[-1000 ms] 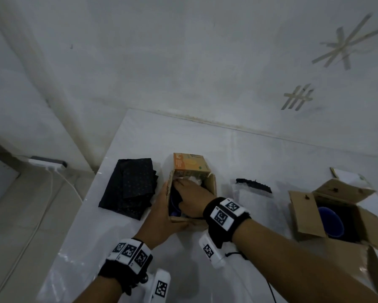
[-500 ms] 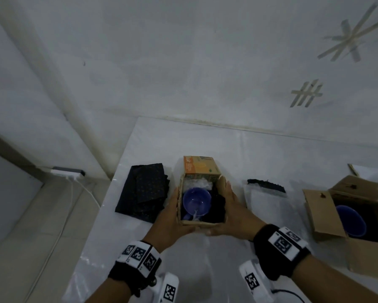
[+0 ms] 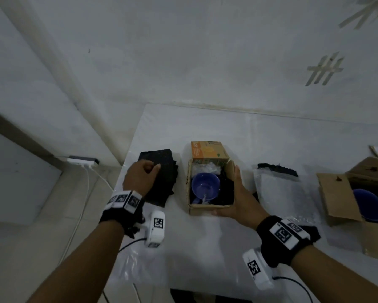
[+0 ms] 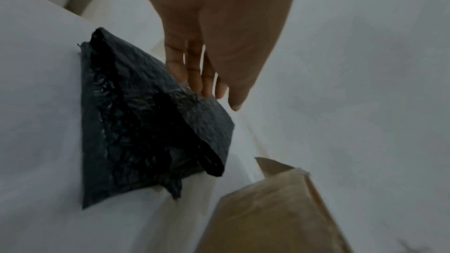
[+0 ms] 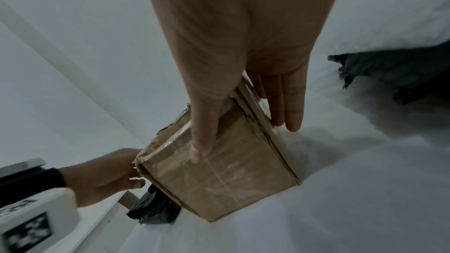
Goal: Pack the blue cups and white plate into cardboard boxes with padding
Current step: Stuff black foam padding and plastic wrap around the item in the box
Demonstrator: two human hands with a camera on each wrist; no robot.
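A small cardboard box (image 3: 207, 208) stands open on the white table, with a blue cup (image 3: 205, 185) inside on dark padding and clear wrap behind it. My right hand (image 3: 236, 193) holds the box's near right corner, thumb across the front wall (image 5: 219, 176) and fingers flat along the right side. My left hand (image 3: 143, 173) is off the box, over the stack of black padding sheets (image 3: 161, 180) to its left. In the left wrist view its fingertips (image 4: 204, 84) touch the top edge of the black padding (image 4: 146, 132), holding nothing. I cannot see a white plate.
A larger open cardboard box (image 3: 334, 193) at the right edge holds a second blue cup (image 3: 368, 204). Clear bubble wrap (image 3: 277, 189) and a black padding scrap (image 3: 275, 168) lie between the boxes. The table's left edge (image 3: 127, 162) drops to a floor with a power strip (image 3: 82, 160).
My left hand let go of the small box's left side and moved left onto the black padding. My right hand came out of the box a second ago and stays on its right side.
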